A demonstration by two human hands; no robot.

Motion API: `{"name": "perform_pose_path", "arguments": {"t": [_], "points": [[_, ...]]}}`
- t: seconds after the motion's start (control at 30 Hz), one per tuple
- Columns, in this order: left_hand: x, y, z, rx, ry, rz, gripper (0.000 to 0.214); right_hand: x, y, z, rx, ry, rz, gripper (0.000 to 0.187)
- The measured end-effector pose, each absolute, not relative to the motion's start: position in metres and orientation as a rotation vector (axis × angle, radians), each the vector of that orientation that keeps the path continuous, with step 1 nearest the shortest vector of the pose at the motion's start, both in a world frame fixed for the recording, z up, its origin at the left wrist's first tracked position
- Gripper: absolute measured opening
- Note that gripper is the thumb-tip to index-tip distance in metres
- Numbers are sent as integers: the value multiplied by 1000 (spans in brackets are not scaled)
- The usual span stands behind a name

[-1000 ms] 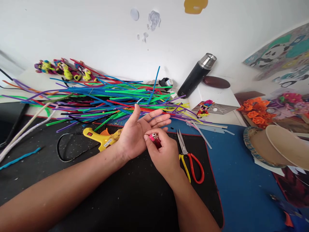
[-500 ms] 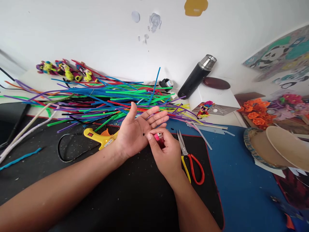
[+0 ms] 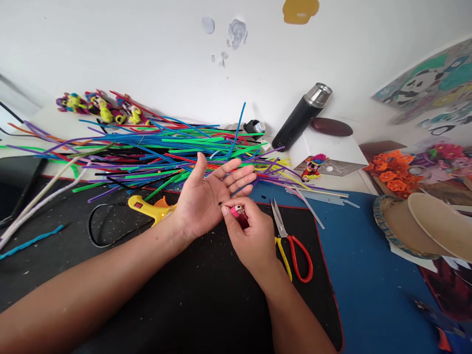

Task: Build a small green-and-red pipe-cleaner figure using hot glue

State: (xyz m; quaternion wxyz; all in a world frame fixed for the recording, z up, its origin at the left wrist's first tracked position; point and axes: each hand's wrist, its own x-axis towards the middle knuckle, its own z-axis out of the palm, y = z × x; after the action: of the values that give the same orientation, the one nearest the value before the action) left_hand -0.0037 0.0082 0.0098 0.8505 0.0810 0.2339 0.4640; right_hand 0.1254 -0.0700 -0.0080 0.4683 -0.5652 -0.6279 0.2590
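Note:
My left hand point(image 3: 206, 196) lies palm up over the black mat point(image 3: 177, 290), fingers stretched out and apart, with a tiny dark speck on the palm. My right hand point(image 3: 254, 236) is closed around a pink lighter point(image 3: 238, 212), its fingertips touching the edge of the left palm. Red-and-yellow scissors point(image 3: 293, 243) lie just right of the right hand. A yellow glue gun point(image 3: 149, 207) sits partly hidden behind my left wrist. A big heap of coloured pipe cleaners point(image 3: 155, 150) spreads behind both hands.
A black flask point(image 3: 300, 117) leans on a white box point(image 3: 328, 147) at the back. Small pipe-cleaner figures point(image 3: 99, 108) lie far left. Paper plates point(image 3: 424, 221) and orange flowers point(image 3: 393, 172) sit at the right on the blue mat point(image 3: 368, 275). A black cord point(image 3: 99, 228) loops left.
My left hand has drifted slightly left and back. The right hand with the lighter has stayed against the palm's edge, shifting a little.

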Motion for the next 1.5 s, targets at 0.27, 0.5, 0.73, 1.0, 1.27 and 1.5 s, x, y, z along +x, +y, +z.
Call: {"name": "perform_pose_path", "arguments": {"t": [0.27,0.5,0.73,1.0,1.27,1.5], "points": [[-4,7,12,187,501,967,76,125,-70,-8,-1387,-1571,628,8],[-2,4,7,199,502,945,70,126,-71,-8,-1421,-1580,645,12],[-1,4,7,170,481,951,74,125,-71,-8,-1401,-1554,627,13],[-5,8,13,162,506,995,75,126,-71,-7,-1388,-1546,624,10],[-3,6,13,167,507,982,77,125,-70,-8,-1389,-1554,628,9],[-3,5,13,191,497,967,76,125,-71,-9,-1415,-1570,631,9]]}}
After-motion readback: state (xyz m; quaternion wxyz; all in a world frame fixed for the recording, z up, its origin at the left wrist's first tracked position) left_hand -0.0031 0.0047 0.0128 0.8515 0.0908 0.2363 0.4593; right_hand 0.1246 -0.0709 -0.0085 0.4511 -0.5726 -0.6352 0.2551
